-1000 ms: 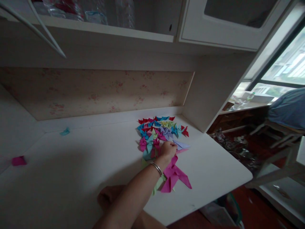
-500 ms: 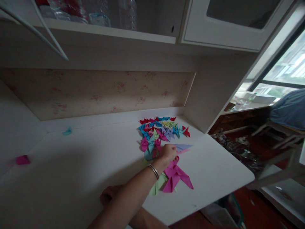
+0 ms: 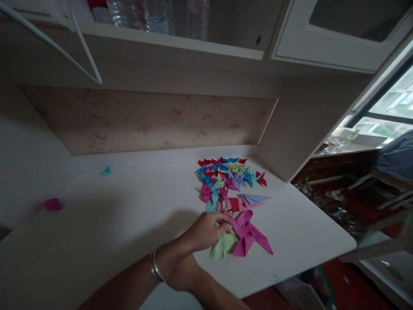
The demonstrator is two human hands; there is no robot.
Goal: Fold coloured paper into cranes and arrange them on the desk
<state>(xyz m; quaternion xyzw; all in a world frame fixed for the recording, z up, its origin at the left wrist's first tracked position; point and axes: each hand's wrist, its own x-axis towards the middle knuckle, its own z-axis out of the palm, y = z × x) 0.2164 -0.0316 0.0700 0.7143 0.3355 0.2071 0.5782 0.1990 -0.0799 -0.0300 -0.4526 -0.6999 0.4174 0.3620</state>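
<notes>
My left hand [image 3: 206, 231], with a silver bangle at its wrist, reaches across the desk with thumb and fingers closed at the left blade of a magenta paper pinwheel [image 3: 247, 232]. Light green folded paper [image 3: 222, 245] lies beneath and beside that hand. My right hand [image 3: 182, 273] is low under the left wrist; its fingers are hidden. Beyond the left hand are a red paper piece [image 3: 235, 204], a pink strip [image 3: 254, 206] and a lavender pointed fold [image 3: 254, 199]. Rows of small colourful folded papers [image 3: 222, 176] stretch behind them.
The white desk [image 3: 138, 206] carries a teal paper scrap [image 3: 105, 171] and a magenta piece [image 3: 53, 204] at left. Overhead is a shelf [image 3: 167, 41] with plastic bottles [image 3: 161, 17]. A white wire [image 3: 85, 51] hangs at upper left. A side panel [image 3: 309, 103] stands at right.
My left hand has drawn back from the lavender fold to the pinwheel's left blade, uncovering the red piece. My right hand has shifted right, under the left wrist. The view has swung slightly left.
</notes>
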